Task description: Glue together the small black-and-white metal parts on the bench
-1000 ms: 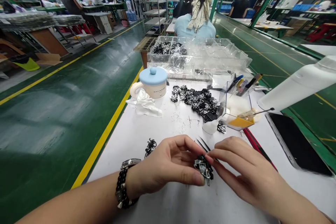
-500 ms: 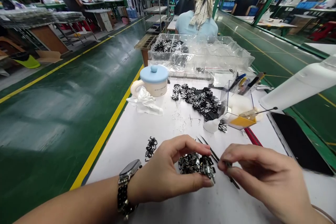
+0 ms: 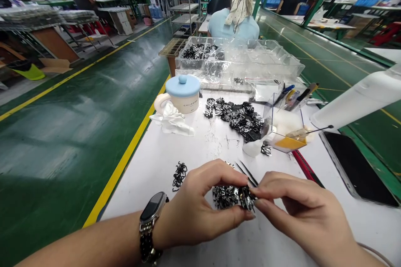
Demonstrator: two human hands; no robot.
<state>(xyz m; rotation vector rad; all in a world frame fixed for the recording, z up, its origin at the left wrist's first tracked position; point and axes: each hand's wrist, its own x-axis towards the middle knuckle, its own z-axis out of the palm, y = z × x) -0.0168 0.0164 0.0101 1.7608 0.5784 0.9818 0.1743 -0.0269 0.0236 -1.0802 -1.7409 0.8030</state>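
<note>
Between the thumb and fingers of my left hand (image 3: 203, 202) is a small black and metal part (image 3: 247, 198). The thumb and index finger of my right hand (image 3: 297, 208) are pinched together at the right side of that part; anything between them is too small to make out. Behind my left hand's grip lies a heap of small shiny pieces (image 3: 224, 197). Dark tweezers (image 3: 247, 172) lie on the table, partly hidden by my right hand. Small black hooks (image 3: 179, 176) form a pile left of my left hand.
Farther back on the white table (image 3: 140, 175) are a lidded cup (image 3: 184, 99), tissue (image 3: 172, 121), a black parts pile (image 3: 242, 121), a pen holder (image 3: 285, 133) and clear trays (image 3: 250, 60). A white bottle (image 3: 357, 100) and phone (image 3: 360, 169) stand right. A person (image 3: 233, 23) sits ahead.
My right hand has moved left, and its fingertips now meet the part in my left hand. My left hand keeps its grip and has turned slightly at the wrist.
</note>
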